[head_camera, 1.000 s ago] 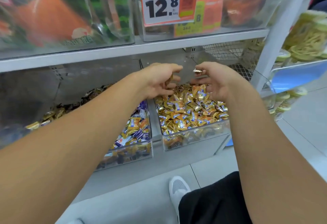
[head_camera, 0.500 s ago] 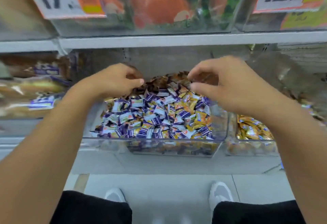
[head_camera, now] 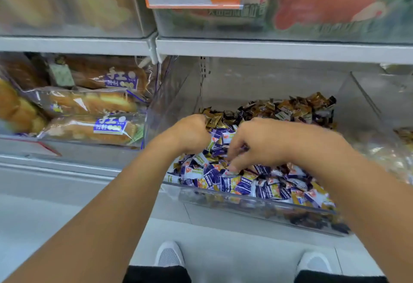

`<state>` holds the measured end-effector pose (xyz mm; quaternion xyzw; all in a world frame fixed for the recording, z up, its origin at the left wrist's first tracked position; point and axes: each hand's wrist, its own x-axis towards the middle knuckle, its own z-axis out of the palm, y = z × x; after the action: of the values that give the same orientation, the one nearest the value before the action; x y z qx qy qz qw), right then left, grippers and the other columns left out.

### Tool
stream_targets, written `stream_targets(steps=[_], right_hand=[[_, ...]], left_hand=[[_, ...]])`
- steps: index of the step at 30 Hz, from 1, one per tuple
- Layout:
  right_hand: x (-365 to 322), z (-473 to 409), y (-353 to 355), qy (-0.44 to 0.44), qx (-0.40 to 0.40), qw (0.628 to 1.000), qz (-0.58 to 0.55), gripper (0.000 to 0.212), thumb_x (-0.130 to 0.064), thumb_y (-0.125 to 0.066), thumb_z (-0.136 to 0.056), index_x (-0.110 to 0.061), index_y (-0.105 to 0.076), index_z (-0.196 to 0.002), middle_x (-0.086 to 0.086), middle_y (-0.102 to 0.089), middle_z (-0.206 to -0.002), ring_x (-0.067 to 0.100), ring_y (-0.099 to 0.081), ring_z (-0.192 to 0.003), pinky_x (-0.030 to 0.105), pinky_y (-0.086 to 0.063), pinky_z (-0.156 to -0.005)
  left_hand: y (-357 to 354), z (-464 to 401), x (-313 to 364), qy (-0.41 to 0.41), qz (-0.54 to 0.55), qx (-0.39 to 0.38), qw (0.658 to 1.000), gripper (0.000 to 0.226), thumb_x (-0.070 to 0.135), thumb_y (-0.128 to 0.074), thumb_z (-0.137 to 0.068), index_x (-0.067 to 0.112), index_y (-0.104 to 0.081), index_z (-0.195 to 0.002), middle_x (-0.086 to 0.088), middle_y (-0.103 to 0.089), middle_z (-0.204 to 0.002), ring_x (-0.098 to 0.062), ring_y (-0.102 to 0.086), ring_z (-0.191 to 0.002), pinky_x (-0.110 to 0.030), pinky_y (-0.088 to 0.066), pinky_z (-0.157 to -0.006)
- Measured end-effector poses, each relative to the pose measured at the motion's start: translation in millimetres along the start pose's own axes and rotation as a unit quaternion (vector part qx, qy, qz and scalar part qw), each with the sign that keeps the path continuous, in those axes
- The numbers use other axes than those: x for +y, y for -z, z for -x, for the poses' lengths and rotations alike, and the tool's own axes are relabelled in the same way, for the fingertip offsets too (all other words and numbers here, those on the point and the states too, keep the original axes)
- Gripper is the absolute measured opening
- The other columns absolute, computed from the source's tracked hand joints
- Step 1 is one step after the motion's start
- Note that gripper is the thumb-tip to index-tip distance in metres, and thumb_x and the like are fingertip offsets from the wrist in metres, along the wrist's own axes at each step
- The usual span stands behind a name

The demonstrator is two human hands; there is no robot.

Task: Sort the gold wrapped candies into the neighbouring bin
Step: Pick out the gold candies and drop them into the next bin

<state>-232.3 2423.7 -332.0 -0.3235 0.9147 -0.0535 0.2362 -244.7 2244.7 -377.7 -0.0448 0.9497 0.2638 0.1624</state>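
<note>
Gold wrapped candies cannot be made out in the clear bin [head_camera: 245,202], where left hand [head_camera: 192,135] and right hand [head_camera: 263,144] dig curled fingers into purple candies [head_camera: 243,184], grip contents unclear.

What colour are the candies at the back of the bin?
Brown and gold candies, behind the purple ones; only the head view shows them.

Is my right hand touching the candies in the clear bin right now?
Touching. The head view shows the right hand reaching down into the clear bin, its fingertips pressed into the purple and white candies.
</note>
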Motion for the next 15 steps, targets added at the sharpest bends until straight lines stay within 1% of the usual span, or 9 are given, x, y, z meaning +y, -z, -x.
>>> stream_targets(steps=[2,3,4,5,7,8,9,11,15], right_hand=[[6,0,18,-0.013,0.040,0.998,-0.037,0.029,-0.052,-0.072,-0.083,-0.025,-0.077,-0.078,-0.004,-0.069,-0.067,0.009,-0.059,-0.063,0.027,-0.044,-0.060],[9,-5,24,-0.016,0.094,0.994,-0.059,0.026,-0.048,-0.072,-0.085,-0.023,-0.076,-0.078,-0.002,-0.071,-0.072,0.010,-0.061,-0.065,0.027,-0.047,-0.062],[11,-13,27,-0.020,0.152,0.986,-0.064,0.019,-0.042,-0.071,-0.088,-0.024,-0.076,-0.087,-0.002,-0.074,-0.086,0.012,-0.065,-0.076,0.027,-0.050,-0.069],[12,-24,27,-0.027,0.192,0.980,-0.052,0.018,-0.037,-0.068,-0.091,-0.025,-0.074,-0.104,0.000,-0.073,-0.106,0.016,-0.066,-0.092,0.028,-0.050,-0.081],[10,-48,20,-0.029,0.184,0.982,-0.035,0.041,-0.026,-0.060,-0.097,-0.025,-0.055,-0.138,0.003,-0.056,-0.141,0.023,-0.055,-0.122,0.029,-0.042,-0.100],[9,-58,14,-0.022,0.154,0.987,-0.042,0.046,-0.022,-0.055,-0.100,-0.026,-0.047,-0.145,0.004,-0.049,-0.148,0.025,-0.049,-0.129,0.030,-0.039,-0.105],[10,-67,8,-0.014,0.120,0.991,-0.048,0.046,-0.018,-0.051,-0.101,-0.025,-0.045,-0.147,0.005,-0.047,-0.149,0.026,-0.048,-0.130,0.031,-0.039,-0.106],[12,-76,2,-0.016,0.075,0.996,-0.042,0.041,-0.019,-0.049,-0.102,-0.023,-0.050,-0.143,0.007,-0.054,-0.142,0.028,-0.054,-0.120,0.033,-0.043,-0.101],[20,-67,7,-0.032,0.110,0.993,-0.001,0.033,-0.031,-0.059,-0.099,-0.014,-0.065,-0.126,0.008,-0.064,-0.125,0.026,-0.059,-0.108,0.030,-0.045,-0.087]], left_hand=[[0,-6,0,0.008,0.022,0.010,1.000,0.039,0.014,-0.056,-0.095,0.005,-0.050,-0.132,-0.015,-0.065,-0.116,-0.031,-0.065,-0.099,-0.041,-0.057,-0.082],[0,-8,0,0.014,0.034,0.017,0.999,0.042,0.017,-0.063,-0.092,0.005,-0.051,-0.131,-0.015,-0.066,-0.117,-0.032,-0.065,-0.102,-0.041,-0.057,-0.085],[0,-10,1,0.019,0.048,0.024,0.998,0.042,0.019,-0.068,-0.090,0.004,-0.053,-0.126,-0.017,-0.066,-0.116,-0.033,-0.065,-0.103,-0.040,-0.057,-0.083],[-1,-9,1,0.025,0.064,0.033,0.997,0.040,0.018,-0.070,-0.087,0.004,-0.052,-0.120,-0.020,-0.066,-0.115,-0.035,-0.065,-0.103,-0.038,-0.054,-0.077],[-3,-7,3,0.038,0.078,0.050,0.995,0.039,0.016,-0.071,-0.086,0.004,-0.048,-0.115,-0.024,-0.064,-0.114,-0.037,-0.065,-0.102,-0.032,-0.048,-0.064],[-3,-6,4,0.041,0.074,0.051,0.995,0.034,0.015,-0.069,-0.087,0.003,-0.049,-0.112,-0.025,-0.063,-0.109,-0.037,-0.065,-0.096,-0.030,-0.044,-0.058],[-4,-6,6,0.042,0.064,0.046,0.996,0.023,0.014,-0.066,-0.089,0.003,-0.052,-0.104,-0.026,-0.062,-0.101,-0.035,-0.065,-0.086,-0.028,-0.040,-0.052],[-5,-6,8,0.046,0.049,0.031,0.997,0.008,0.012,-0.057,-0.093,0.004,-0.055,-0.093,-0.018,-0.057,-0.088,-0.028,-0.055,-0.069,-0.026,-0.036,-0.049],[-10,-14,8,0.045,0.011,0.028,0.999,0.018,0.008,-0.049,-0.095,0.001,-0.056,-0.110,-0.016,-0.058,-0.094,-0.027,-0.055,-0.075,-0.030,-0.042,-0.057]])
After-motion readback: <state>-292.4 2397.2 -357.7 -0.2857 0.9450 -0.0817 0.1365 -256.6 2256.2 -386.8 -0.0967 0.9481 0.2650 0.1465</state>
